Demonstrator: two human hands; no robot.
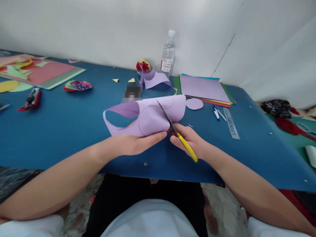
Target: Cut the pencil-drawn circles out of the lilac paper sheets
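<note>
A curled sheet of purple paper is in my left hand, whose thumb lies along its near edge. Pencilled circles show on the sheet, and a round hole is cut through its left part. My right hand holds yellow-handled scissors. One dark blade lies across the front of the paper, at the right of a drawn circle; the other blade is hidden. To the right of the sheet, a cut purple paper circle rests on the blue table.
Behind the sheet are a purple offcut, a paper ball and a water bottle. Coloured paper, a pen and a ruler lie right. A folded paper piece and a red-black stapler-like tool lie left.
</note>
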